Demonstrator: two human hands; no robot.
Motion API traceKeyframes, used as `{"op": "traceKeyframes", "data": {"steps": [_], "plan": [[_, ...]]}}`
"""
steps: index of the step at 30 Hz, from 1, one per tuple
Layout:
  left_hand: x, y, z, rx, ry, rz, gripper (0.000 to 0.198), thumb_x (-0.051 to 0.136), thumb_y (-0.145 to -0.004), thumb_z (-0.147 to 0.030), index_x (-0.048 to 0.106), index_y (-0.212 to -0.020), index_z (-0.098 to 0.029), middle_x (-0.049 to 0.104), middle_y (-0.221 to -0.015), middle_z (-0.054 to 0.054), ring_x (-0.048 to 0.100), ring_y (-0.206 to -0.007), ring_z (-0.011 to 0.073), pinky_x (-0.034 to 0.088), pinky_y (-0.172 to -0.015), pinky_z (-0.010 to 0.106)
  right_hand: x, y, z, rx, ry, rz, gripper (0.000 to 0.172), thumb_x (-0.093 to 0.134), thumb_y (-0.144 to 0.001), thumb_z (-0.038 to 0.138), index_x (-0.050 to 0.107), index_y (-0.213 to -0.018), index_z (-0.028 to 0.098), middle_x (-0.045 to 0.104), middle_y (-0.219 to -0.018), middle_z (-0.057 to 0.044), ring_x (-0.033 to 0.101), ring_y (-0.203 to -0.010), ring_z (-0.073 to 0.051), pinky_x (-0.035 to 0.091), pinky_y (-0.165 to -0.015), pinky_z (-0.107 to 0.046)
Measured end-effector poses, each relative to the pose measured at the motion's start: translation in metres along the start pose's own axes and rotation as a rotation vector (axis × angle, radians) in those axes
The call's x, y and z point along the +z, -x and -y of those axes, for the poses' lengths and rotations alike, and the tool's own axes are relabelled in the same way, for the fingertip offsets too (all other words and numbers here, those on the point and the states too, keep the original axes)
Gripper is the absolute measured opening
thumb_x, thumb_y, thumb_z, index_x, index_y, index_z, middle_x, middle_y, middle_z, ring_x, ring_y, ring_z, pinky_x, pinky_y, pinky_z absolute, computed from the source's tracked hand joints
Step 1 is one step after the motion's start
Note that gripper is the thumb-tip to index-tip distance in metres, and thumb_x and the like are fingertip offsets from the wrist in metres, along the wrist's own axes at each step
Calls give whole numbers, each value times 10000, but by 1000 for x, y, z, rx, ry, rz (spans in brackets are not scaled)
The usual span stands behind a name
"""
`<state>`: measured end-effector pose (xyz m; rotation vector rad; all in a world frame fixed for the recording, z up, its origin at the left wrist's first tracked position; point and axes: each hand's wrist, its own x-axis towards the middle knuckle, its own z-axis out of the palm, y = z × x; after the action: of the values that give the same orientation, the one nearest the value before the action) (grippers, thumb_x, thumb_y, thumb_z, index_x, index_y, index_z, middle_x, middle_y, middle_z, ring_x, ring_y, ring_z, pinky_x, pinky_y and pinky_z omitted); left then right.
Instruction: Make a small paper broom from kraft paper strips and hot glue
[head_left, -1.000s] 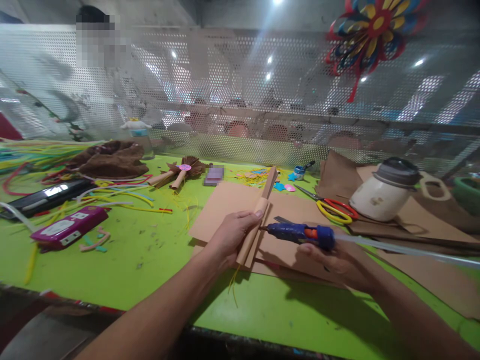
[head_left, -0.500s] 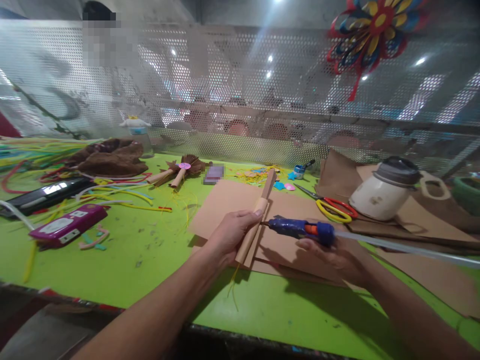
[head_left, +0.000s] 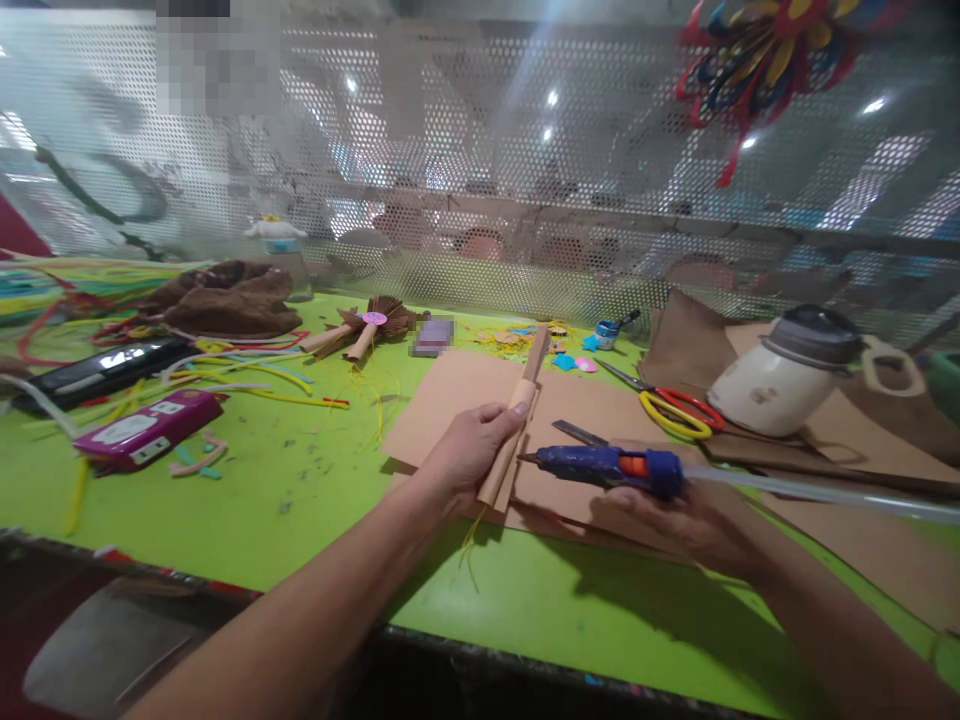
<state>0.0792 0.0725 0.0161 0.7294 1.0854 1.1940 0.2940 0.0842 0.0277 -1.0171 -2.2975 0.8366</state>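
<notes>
My left hand [head_left: 463, 455] is closed around a rolled tan paper tube [head_left: 520, 408] that slants up and away over brown card sheets [head_left: 450, 400]. My right hand [head_left: 675, 515] grips a blue glue gun [head_left: 607, 466] with an orange trigger. The gun's nozzle points left and sits just beside the lower part of the tube. A clear glue stick [head_left: 817, 490] trails out of the gun's back to the right.
On the green table [head_left: 285, 500] lie red-and-yellow scissors [head_left: 671, 410], a white jar with a grey lid [head_left: 787, 375], a magenta box [head_left: 146, 430], a black case [head_left: 97, 368], coloured strips, brown fabric and a small paper doll [head_left: 367, 330]. A perforated metal screen stands behind.
The view has shifted slightly downward. Both hands keep their holds, with the glue gun's tip staying close to the paper tube.
</notes>
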Motion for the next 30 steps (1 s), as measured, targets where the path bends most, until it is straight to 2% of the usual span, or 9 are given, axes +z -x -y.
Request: {"op": "traceKeyframes", "data": {"steps": [4,8,12,20,26,30], "plan": [[0,0,-1,17,-19,-7,211,598,-830,-278,675,-960,-130,683,-603,54,591,-440,151,519,-489,280,2,0,5,49,-45,-63,334,578,-791,526,621,-756,196,603,-617,-18,573,-569,-163,448,-464,-211],[-2,-2,2,36,-3,-10,230,645,-793,-308,691,-925,-125,700,-646,62,636,-510,180,540,-550,308,5,-2,3,27,-42,-53,300,579,-803,496,617,-744,204,605,-614,-25,589,-594,-178,481,-509,-229],[-2,-3,3,53,-5,-15,243,673,-767,-324,699,-881,-111,707,-677,81,662,-578,198,544,-579,307,6,-4,-1,8,-39,-84,296,572,-803,488,622,-751,200,584,-611,-32,567,-578,-180,485,-483,-248],[0,0,0,13,8,-17,223,600,-826,-276,677,-956,-113,695,-649,77,634,-520,175,546,-521,306,2,-2,9,-21,69,72,323,540,-825,486,590,-725,182,556,-649,-14,515,-563,-148,445,-477,-238],[-1,-1,2,-22,35,13,257,601,-827,-288,678,-990,-105,704,-667,88,653,-545,189,550,-557,313,2,-4,6,-33,82,-52,291,539,-829,451,576,-703,190,561,-635,-20,524,-580,-160,456,-528,-257],[-1,1,1,-35,12,23,307,614,-819,-328,677,-1029,-113,712,-674,90,658,-538,215,554,-549,359,1,-2,6,-40,98,-18,314,532,-826,475,557,-696,190,548,-654,-20,504,-590,-158,428,-529,-263]]}}
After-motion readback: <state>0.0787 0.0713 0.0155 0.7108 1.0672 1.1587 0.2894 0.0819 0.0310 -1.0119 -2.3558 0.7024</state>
